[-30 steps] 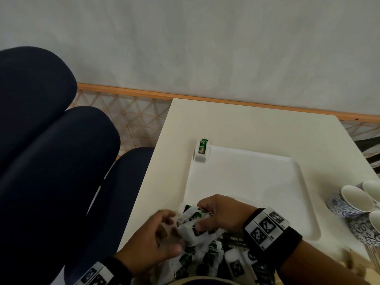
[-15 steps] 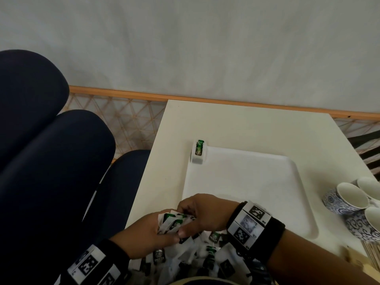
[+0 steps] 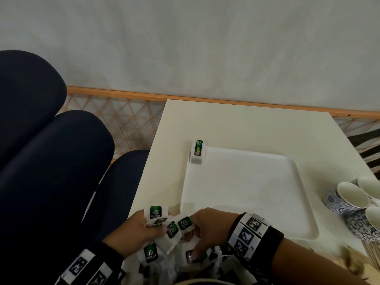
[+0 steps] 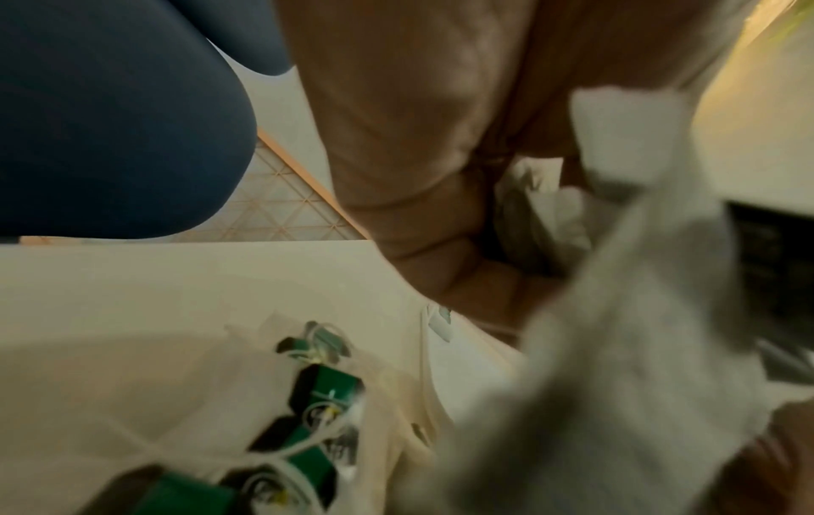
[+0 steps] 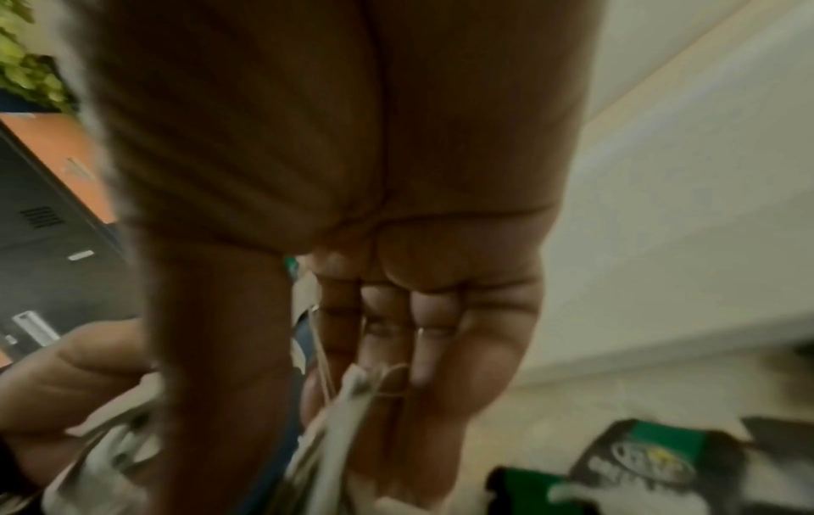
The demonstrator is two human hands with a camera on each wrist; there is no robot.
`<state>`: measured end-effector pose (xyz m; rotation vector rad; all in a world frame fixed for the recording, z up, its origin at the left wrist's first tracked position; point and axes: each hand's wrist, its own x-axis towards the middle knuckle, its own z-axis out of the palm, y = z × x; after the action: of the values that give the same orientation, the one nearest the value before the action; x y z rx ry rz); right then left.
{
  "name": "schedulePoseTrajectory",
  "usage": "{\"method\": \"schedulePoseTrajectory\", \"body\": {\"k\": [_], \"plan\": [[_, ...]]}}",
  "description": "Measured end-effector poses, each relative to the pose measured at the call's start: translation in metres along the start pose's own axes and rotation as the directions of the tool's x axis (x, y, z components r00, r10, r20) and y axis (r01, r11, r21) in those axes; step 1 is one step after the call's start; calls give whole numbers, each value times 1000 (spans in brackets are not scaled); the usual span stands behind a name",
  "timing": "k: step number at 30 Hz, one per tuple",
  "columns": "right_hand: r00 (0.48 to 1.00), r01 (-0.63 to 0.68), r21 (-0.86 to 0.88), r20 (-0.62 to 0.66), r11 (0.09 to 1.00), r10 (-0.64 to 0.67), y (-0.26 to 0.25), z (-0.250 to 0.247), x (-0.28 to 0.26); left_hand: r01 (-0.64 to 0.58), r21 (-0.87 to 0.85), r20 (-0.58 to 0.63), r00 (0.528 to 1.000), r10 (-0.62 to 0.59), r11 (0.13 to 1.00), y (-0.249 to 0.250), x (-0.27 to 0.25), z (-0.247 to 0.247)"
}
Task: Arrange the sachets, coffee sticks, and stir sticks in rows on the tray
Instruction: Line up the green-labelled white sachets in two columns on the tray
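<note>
Your left hand grips bunch of green-tea sachets, fingers curled round them at tabletop near edge. Your right hand pinches neighbouring sachet between thumb and fingers, above loose pile. One sachet lies at far left corner of white tray. Patterned cups right of tray.
</note>
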<state>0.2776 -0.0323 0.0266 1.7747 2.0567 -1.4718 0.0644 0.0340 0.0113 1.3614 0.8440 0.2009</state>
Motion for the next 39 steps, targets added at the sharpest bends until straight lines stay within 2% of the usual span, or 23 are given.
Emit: {"method": "schedulePoseTrajectory", "body": {"k": [2, 6, 8, 11, 13, 16, 18, 19, 21, 25, 28, 33, 39], "plan": [[999, 29, 88, -48, 996, -24, -1, -5, -6, -15, -28, -12, 1000, 14, 999, 1, 2, -1], [964, 94, 204, -264, 975, -38, 5, -18, -8, -9, -100, -25, 1000, 6, 995, 3, 9, -1], [931, 116, 260, -366, 959, -14, 10, -25, -6, -18, -129, -29, 999, 14, 991, 8, 16, 2], [896, 124, 375, -440, 919, 59, 19, -39, -4, -15, -145, -49, 999, 7, 989, 19, 33, 5], [848, 139, 474, -511, 869, 143, 26, -51, 0, 3, -178, -114, 993, -24, 984, 26, 47, 5], [740, 163, 557, -615, 814, 273, 40, -71, 12, 42, -230, -194, 977, -88, 972, 37, 69, 4], [701, 81, 521, -635, 850, 323, 52, -84, 25, 63, -232, -253, 960, -123, 971, 42, 86, 0], [699, 40, 497, -634, 867, 331, 57, -90, 33, 75, -231, -280, 950, -140, 970, 44, 94, -2], [719, -37, 443, -611, 896, 332, 67, -98, 50, 93, -237, -315, 934, -166, 967, 46, 111, -6], [786, -166, 208, -563, 964, 257, 77, -111, 79, 105, -220, -341, 923, -177, 970, 48, 135, -10], [785, -214, 128, -568, 969, 248, 79, -121, 95, 114, -206, -341, 922, -180, 972, 45, 147, -13], [707, -273, 247, -604, 930, 368, 88, -123, 111, 125, -201, -340, 921, -189, 972, 40, 159, -17], [666, -242, 356, -615, 902, 422, 96, -119, 119, 144, -204, -329, 922, -206, 968, 37, 167, -19]]}}
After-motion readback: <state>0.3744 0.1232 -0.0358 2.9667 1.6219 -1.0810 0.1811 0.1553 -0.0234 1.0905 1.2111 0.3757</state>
